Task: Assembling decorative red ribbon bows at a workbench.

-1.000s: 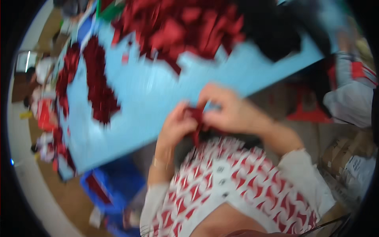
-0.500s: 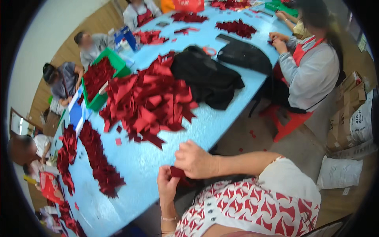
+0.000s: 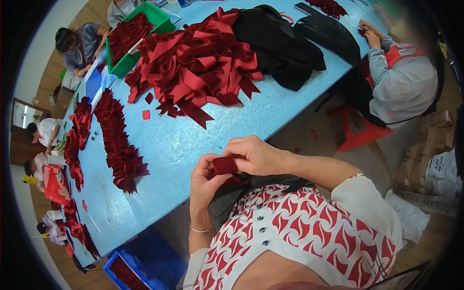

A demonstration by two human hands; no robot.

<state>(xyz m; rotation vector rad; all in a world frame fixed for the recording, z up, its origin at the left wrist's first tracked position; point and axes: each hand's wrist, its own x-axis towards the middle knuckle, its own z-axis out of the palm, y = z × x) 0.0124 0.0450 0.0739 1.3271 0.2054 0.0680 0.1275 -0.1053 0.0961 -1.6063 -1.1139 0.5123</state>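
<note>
Right now both hands meet at the near edge of the counter (image 3: 203, 140), just over the lap. Left hand (image 3: 205, 181) & right hand (image 3: 256, 155) each pinch the same small dark-red piece (image 3: 225, 166): fingers clamped on it from either side, thumbs on top, so both grips are closed on the piece. It sits between the hands, off the counter, w/ a bit more red cloth hanging below it. A thin bracelet (image 3: 199, 230) circles the left wrist.

On the blue counter: big heap of red ribbon (image 3: 193, 63) in the middle, black bag (image 3: 278, 41) touching its right side, a long row of red pieces (image 3: 118, 140) to the left. Green bin (image 3: 145, 29) w/ more red stuff at the far end. Blue crate (image 3: 140, 268) on the floor below the counter edge. Another person (image 3: 403, 82) in grey sits at right, hands near the counter; others along the far left side.
</note>
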